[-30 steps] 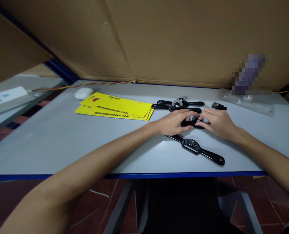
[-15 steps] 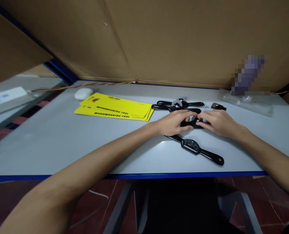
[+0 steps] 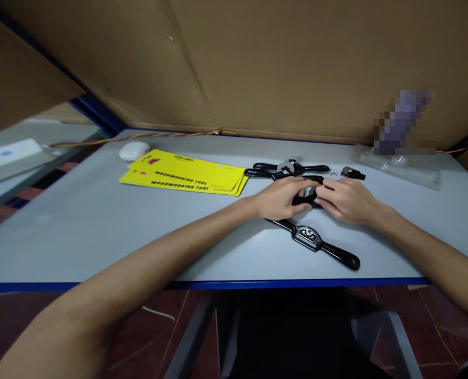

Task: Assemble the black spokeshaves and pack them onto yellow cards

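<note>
My left hand [image 3: 283, 197] and my right hand [image 3: 346, 200] meet over a black spokeshave body [image 3: 308, 199] lying on the grey table [image 3: 99, 226]; both sets of fingers grip it, and most of it is hidden under them. A second black spokeshave [image 3: 315, 241] lies bare just in front of my hands, angled toward the table's front edge. A third black spokeshave [image 3: 287, 169] with a silvery part rests just behind my hands.
Yellow cards [image 3: 184, 172] lie to the left with a white oval object [image 3: 134, 150] behind them. A small black part [image 3: 352, 172] and a clear plastic bag [image 3: 399, 164] sit at the back right. Cardboard walls [image 3: 277, 63] close off the rear.
My right hand has slid a little left, closer to my left hand, over the held spokeshave. The other tools have not moved.
</note>
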The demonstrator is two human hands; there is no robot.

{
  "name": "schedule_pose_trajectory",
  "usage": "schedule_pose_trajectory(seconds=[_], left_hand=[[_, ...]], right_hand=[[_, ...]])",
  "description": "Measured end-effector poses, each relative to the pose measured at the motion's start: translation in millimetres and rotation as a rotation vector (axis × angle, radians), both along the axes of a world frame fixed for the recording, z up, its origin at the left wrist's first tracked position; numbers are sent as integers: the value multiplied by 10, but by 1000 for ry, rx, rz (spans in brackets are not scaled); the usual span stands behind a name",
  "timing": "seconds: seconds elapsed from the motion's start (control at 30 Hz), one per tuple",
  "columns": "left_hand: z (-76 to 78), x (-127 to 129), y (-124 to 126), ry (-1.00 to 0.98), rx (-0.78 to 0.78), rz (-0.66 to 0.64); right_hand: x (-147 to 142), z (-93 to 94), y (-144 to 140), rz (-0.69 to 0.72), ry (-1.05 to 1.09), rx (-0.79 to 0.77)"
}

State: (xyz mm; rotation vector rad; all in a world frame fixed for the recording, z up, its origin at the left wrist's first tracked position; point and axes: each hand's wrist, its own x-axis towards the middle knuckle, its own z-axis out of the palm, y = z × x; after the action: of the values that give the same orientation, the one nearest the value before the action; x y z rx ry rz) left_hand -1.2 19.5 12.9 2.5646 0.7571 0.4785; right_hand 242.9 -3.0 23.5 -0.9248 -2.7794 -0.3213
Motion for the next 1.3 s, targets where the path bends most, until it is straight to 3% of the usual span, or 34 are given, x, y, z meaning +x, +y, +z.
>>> schedule_pose_trajectory(seconds=[0.17, 0.47, 0.7, 0.77, 0.83, 0.9, 0.97, 1.03, 1.2, 1.3], left_hand=[[-2, -2, -9, 17, 39, 27], [7, -5, 7, 35, 80, 69], [10, -56, 15, 38, 40, 51], [29, -86, 23, 55, 33, 54], [48, -116, 36, 75, 34, 60], [59, -138, 52, 93, 44, 89], [60, -147, 63, 121, 72, 140], [54, -143, 65, 149, 128, 201], [29, -118, 31, 169, 298, 332], [20, -110, 3, 125, 343, 336]], right_hand=[[-27, -6, 30, 32, -7, -25], [-65, 11, -8, -39, -49, -32], [37, 39, 80, -90, 56, -63], [212, 122, 171, -205, 118, -34], [441, 218, 273, -419, 206, 6], [667, 293, 365, -599, 284, -25], [834, 324, 433, -683, 311, -97], [925, 302, 480, -657, 300, -156], [943, 107, 542, -439, 217, -216], [931, 21, 544, -446, 212, -295]])
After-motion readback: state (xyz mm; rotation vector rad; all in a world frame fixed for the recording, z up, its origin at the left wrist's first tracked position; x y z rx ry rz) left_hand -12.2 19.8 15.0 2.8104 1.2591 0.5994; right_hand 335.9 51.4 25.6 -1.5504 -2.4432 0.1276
